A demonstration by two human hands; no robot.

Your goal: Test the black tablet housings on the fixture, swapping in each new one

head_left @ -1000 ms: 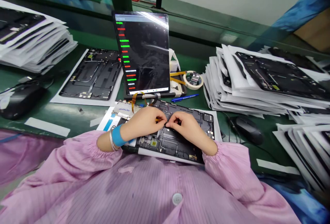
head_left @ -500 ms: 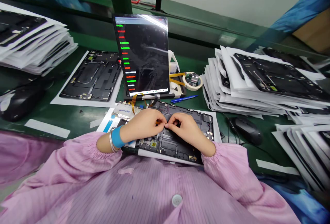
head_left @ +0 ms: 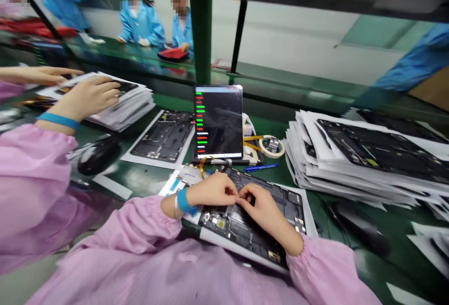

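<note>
My left hand (head_left: pixel 214 190), with a blue wristband (head_left: pixel 185 203) at its wrist, is closed in a pinch above an opened tablet housing (head_left: pixel 253 237) with bare inner parts. Fingertip to fingertip with it, my right hand (head_left: pixel 260 206) is pinched too. Whatever lies between the fingers is too small or hidden to name. Under and left of my left wrist, a circuit board (head_left: pixel 191 174) lies with an orange flex cable (head_left: pixel 202 167) rising from it. Behind the hands stands a lit screen (head_left: pixel 220 122) with rows of coloured text.
Right of me rises a stack of tablet housings with white sheets (head_left: pixel 305 155). A tape roll (head_left: pixel 271 146), blue pen (head_left: pixel 261 168) and black mouse (head_left: pixel 358 228) lie nearby. At left are another housing (head_left: pixel 163 136) and a co-worker's hand (head_left: pixel 86 97) at a second stack (head_left: pixel 126 108).
The view has swung up and left, bringing a co-worker's hands and people in blue behind the bench into sight. My hands stay pinched together over the housing.
</note>
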